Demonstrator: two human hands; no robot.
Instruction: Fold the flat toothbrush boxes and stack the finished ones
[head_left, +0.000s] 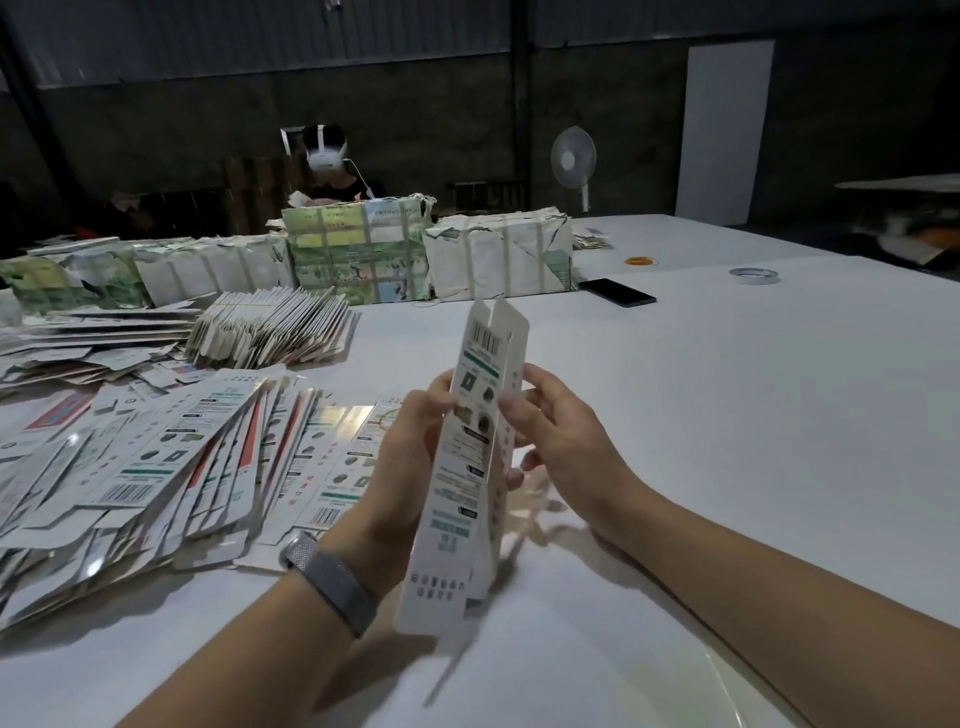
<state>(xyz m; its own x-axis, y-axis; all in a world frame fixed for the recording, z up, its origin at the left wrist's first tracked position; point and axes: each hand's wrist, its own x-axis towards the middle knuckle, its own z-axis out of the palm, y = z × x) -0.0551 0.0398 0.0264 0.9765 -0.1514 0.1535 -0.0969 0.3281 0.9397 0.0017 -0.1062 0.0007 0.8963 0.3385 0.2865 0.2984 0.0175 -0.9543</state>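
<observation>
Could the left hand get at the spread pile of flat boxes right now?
Probably not at once: the left hand grips the upright box. The pile lies right beside it with nothing between.

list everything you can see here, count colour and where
toothbrush box: one, white with teal print, held upright above the table
flat boxes: many, white, teal and red, fanned pile at left
banded stack: one bundle, white, behind the pile
wrapped bundles: several, green and white, far left to centre
phone: one, black, mid table
tape roll: one, silver-white, far right
rubber bands: orange, count unclear, behind the phone
fan: one, white, background
table: white
second person: one, behind the bundles
left hand: grip on box, grey wristband
right hand: grip on box
</observation>
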